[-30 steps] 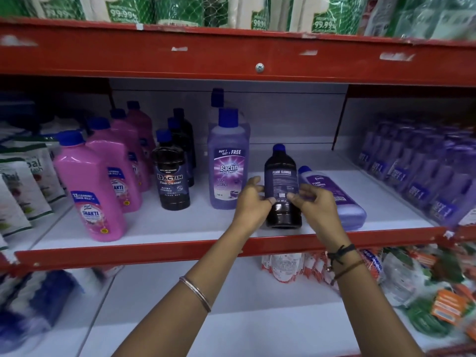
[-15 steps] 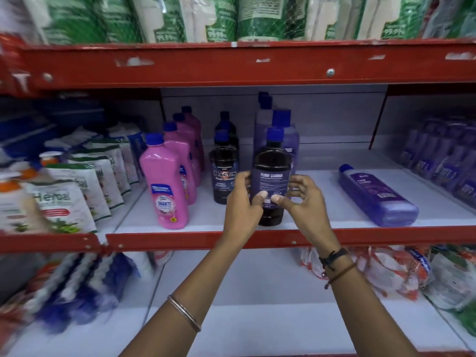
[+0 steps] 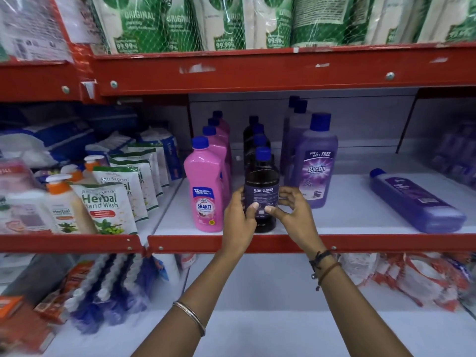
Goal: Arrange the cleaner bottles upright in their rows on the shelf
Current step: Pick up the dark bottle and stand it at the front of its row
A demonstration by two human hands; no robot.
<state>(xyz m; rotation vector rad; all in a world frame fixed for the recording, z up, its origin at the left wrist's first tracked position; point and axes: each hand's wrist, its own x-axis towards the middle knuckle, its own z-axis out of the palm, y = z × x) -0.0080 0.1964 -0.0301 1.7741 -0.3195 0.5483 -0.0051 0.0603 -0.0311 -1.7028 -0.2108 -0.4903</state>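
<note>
We are holding a dark floor cleaner bottle (image 3: 261,191) upright at the front edge of the shelf (image 3: 360,222), heading its row of dark bottles. Our left hand (image 3: 238,215) is wrapping its left side, thumb across the label, and our right hand (image 3: 291,210) is pressing the right side with thumb and fingertips, so both are grasping it. It is standing between the pink bottle (image 3: 207,186) just to its left and the tall purple bottle (image 3: 315,163) near its right.

The base is sitting very near the red front lip (image 3: 386,244), though our hands are hiding part of it, so we cannot be sure how squarely it is resting. If we are letting go while it is leaning forward, it may be tipping off the shelf. A sideways nudge could be knocking the pink bottle over. 1 purple bottle (image 3: 417,202) is lying flat well to the right, not yet stood up.
</note>
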